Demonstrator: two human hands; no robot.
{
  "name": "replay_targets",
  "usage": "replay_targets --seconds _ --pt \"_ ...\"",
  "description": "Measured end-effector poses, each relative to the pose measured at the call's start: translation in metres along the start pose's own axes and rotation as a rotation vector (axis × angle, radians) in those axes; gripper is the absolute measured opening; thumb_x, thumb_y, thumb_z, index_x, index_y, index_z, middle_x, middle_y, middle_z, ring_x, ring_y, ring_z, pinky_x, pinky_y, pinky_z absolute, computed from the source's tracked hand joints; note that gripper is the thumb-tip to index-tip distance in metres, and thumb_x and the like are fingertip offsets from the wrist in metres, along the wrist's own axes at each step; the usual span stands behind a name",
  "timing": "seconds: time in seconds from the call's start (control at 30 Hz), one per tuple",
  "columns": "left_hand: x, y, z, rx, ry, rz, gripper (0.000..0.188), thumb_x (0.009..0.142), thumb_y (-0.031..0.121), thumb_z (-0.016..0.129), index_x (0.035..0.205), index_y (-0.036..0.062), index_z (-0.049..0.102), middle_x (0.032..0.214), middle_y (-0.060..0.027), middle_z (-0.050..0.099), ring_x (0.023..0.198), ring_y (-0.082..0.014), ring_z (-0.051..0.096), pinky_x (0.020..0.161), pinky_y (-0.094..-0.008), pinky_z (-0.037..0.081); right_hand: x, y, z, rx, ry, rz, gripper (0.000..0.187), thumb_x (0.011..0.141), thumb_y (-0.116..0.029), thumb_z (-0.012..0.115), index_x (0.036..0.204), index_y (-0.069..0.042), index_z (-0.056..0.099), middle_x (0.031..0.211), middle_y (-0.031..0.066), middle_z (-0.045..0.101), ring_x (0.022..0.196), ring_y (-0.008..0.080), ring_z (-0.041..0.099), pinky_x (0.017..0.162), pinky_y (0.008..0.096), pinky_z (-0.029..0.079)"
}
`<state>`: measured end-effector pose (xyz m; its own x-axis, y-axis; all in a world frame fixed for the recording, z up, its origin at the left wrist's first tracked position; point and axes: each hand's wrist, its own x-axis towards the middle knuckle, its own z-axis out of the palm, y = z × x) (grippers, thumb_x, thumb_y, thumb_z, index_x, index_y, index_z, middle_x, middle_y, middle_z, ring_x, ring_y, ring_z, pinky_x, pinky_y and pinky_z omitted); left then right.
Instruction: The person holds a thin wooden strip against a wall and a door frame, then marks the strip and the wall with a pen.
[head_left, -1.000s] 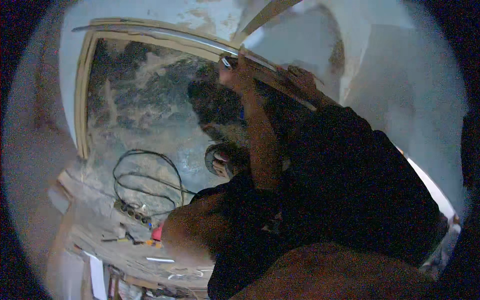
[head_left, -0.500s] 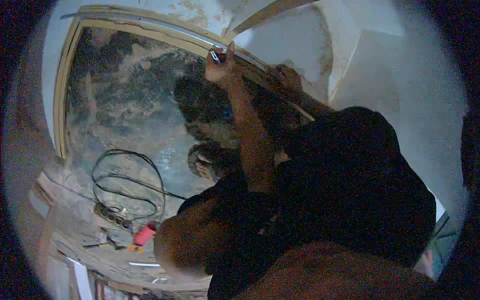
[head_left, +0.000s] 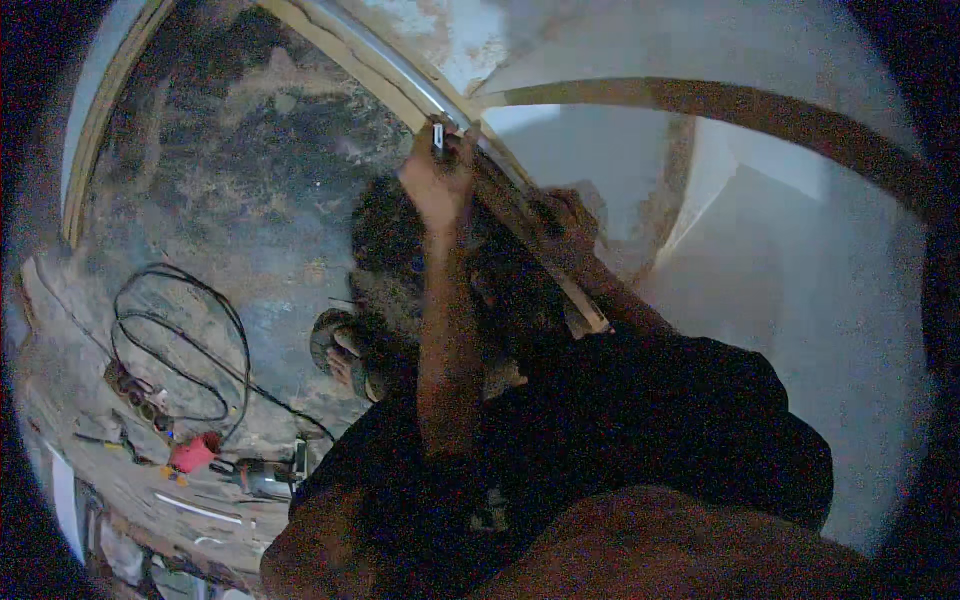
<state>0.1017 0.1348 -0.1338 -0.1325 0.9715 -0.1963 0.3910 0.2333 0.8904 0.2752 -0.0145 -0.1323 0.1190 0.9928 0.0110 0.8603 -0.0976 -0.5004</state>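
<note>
A long wooden frame piece (head_left: 372,82) runs slantwise from the upper left toward my body, and a shiny metal strip (head_left: 405,72) lies along it. My left hand (head_left: 437,190) is closed at the strip's near end, thumb and fingers up against the wood. In its fingers is a small object with a pale, slotted face (head_left: 438,138); its kind cannot be made out. Nearer to me on the right, my right hand (head_left: 572,222) is bent over the same wooden piece and grips it. Shadow hides part of its fingers.
Left on the dusty floor lie a looped black cable (head_left: 245,340), a socket strip (head_left: 138,392), a red object (head_left: 195,452) and a dark power tool (head_left: 262,477). A sandalled foot (head_left: 345,352) rests below the frame. A pale wall (head_left: 800,300) rises at right.
The view has turned, so the frame slants more steeply and the floor items sit further left. The power tool has come into sight. Both hands remain at the frame.
</note>
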Motion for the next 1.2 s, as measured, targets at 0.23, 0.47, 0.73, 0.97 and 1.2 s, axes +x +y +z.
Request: replay_targets --seconds 0.23,0.47,0.73,0.97,1.2 --pt "-0.01 -0.029 -0.017 -1.159 -0.137 -0.358 0.031 0.096 0.033 0.059 0.106 0.0034 0.06 0.085 -0.0087 0.065 0.068 -0.0177 0.059 0.061 -0.0323 0.05 0.008 -0.016 -0.029 -0.024 -0.17 0.117 0.039 0.083 -0.031 0.073 0.116 -0.01 0.065 0.103 0.0123 0.064 0.087 0.0283 0.066 0.072 0.0355 0.053" --pt "-0.01 0.025 -0.017 -1.341 -0.149 -0.47 0.033 0.105 0.036 0.04 0.104 0.0057 0.053 0.095 -0.0104 0.061 0.085 -0.0193 0.059 0.08 -0.0356 0.048 0.063 -0.074 -0.039 0.382 -0.342 0.088 0.037 0.089 -0.034 0.068 0.111 -0.005 0.066 0.104 0.013 0.067 0.087 0.0258 0.064 0.076 0.0361 0.05" --pt "-0.013 0.041 -0.045 -0.889 -0.041 -0.173 0.035 0.105 0.031 0.043 0.115 0.0028 0.06 0.1 -0.0057 0.063 0.09 -0.0139 0.056 0.083 -0.029 0.046 0.081 -0.103 -0.053 0.66 -0.47 0.145 0.027 0.091 -0.02 0.068 0.109 0.0 0.066 0.091 0.0057 0.067 0.079 0.0141 0.062 0.074 0.0286 0.049" --pt "-0.013 0.054 -0.077 -0.872 -0.065 -0.108 0.03 0.101 0.023 0.055 0.119 -0.0003 0.062 0.105 -0.0051 0.065 0.099 -0.012 0.058 0.089 -0.0274 0.046 0.083 -0.119 -0.058 0.661 -0.352 -0.035 0.026 0.086 -0.011 0.074 0.109 -0.001 0.066 0.094 0.0048 0.068 0.073 0.0093 0.059 0.068 0.0251 0.048" --pt "-0.015 0.068 -0.1 -0.718 -0.052 0.061 0.037 0.1 0.021 0.056 0.128 -0.0027 0.055 0.099 -0.0115 0.069 0.09 -0.0167 0.065 0.084 -0.0313 0.052 0.08 -0.128 -0.067 0.641 -0.3 -0.06 0.031 0.079 -0.009 0.08 0.106 -0.001 0.066 0.097 0.006 0.069 0.074 0.0096 0.061 0.07 0.0252 0.049"
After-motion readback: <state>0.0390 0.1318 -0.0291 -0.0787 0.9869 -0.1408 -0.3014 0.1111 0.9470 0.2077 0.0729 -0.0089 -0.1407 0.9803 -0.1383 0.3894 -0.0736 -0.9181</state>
